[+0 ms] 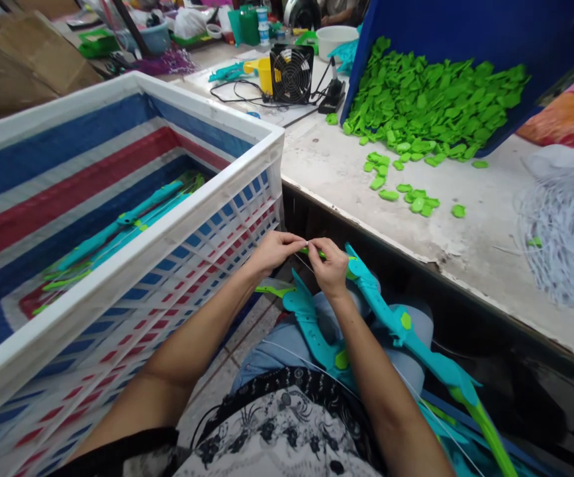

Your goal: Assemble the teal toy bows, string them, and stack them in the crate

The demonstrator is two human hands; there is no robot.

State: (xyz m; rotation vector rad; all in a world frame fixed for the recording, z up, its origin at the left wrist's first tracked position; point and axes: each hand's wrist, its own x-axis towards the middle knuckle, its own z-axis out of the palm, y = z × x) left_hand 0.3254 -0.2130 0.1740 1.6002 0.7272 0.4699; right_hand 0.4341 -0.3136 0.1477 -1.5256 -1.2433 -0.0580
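Note:
My left hand (273, 254) and my right hand (328, 266) meet fingertip to fingertip over the gap between the crate and the table. Both are closed in a pinch at the green tip of a turquoise toy bow (376, 291), where a thin white string appears to run. What lies right between the fingertips is too small to see clearly. The bow slants across my knees, its far green limb reaching the lower right. A second toy bow (311, 324) lies on my lap beneath my right forearm, partly hidden.
On my left stands a white crate (207, 218) with striped lining, several toy bows (132, 222) inside. A tipped blue bin (445, 33) spills green plastic pieces (430, 106) onto the table (326, 159). White strings (565, 225) hang at the right; a small fan (291, 73) stands behind.

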